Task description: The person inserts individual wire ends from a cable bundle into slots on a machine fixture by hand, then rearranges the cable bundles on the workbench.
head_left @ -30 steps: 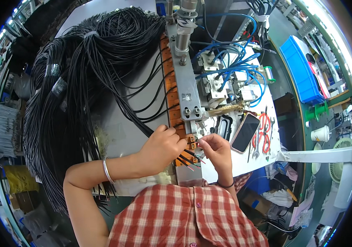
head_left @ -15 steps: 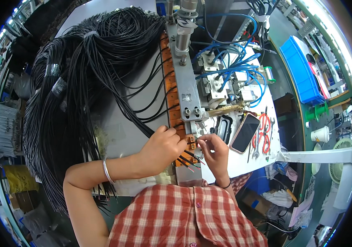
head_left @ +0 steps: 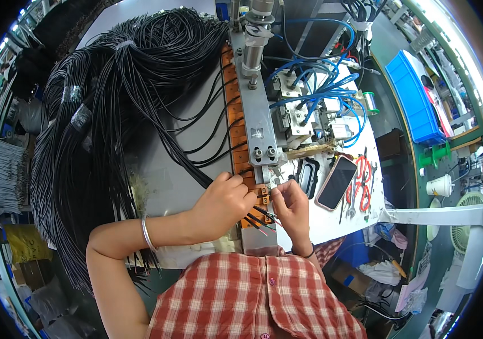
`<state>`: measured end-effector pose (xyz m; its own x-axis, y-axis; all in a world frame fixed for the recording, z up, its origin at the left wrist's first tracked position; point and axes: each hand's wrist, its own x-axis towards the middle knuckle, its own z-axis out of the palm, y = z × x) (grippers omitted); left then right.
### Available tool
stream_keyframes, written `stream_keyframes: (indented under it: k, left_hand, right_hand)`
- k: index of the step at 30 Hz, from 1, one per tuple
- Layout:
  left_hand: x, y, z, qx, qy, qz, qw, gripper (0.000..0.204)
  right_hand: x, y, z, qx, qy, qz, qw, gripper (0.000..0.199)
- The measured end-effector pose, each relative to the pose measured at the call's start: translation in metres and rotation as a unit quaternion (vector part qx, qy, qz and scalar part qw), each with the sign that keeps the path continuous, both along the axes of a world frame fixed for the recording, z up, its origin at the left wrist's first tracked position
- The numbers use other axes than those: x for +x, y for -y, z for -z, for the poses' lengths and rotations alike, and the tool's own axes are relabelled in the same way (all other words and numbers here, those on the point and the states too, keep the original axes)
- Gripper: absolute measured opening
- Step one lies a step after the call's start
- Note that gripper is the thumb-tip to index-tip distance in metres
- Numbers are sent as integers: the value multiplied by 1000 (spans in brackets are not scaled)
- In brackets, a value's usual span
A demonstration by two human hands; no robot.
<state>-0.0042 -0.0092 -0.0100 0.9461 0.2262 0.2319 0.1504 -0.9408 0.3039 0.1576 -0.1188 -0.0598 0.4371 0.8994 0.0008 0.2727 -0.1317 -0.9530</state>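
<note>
My left hand [head_left: 225, 204] is closed around a bundle of black cables [head_left: 196, 174] at the near end of an orange fixture strip [head_left: 233, 107]. Stripped cable ends [head_left: 261, 217] with thin coloured wires poke out below its fingers. One black cable crosses an orange block toward my right hand [head_left: 292, 209], whose thumb and forefinger pinch at its wire end; the tips partly hide the wires. Farther along, several black cables lie in the strip's slots, beside a grey metal bar [head_left: 255, 107] with a cylinder [head_left: 253, 53] above it.
A large heap of black cables [head_left: 156, 51] covers the left of the table. Blue air tubes [head_left: 332, 85] and metal blocks [head_left: 295, 121] stand right of the bar. Nearer lie a phone [head_left: 336, 182], red-handled scissors [head_left: 363, 192] and a wrench [head_left: 352, 203]. A blue crate [head_left: 414, 104] is farther right.
My right hand has shifted slightly left, its fingers drawn closer together at the wire end. The left hand keeps its grip in nearly the same place.
</note>
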Motion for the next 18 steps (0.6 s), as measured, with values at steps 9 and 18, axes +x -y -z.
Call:
stream_keyframes:
  k: [9,18]
  left_hand:
    - [-1,-2,-9,30,24,-37,999,26]
    - [-3,-5,-14,-23,-8,-23,999,32]
  right_hand:
    - [-8,2,-5,66,-172,48,982,7]
    - [2,3,-11,91,-239,-2,967,8]
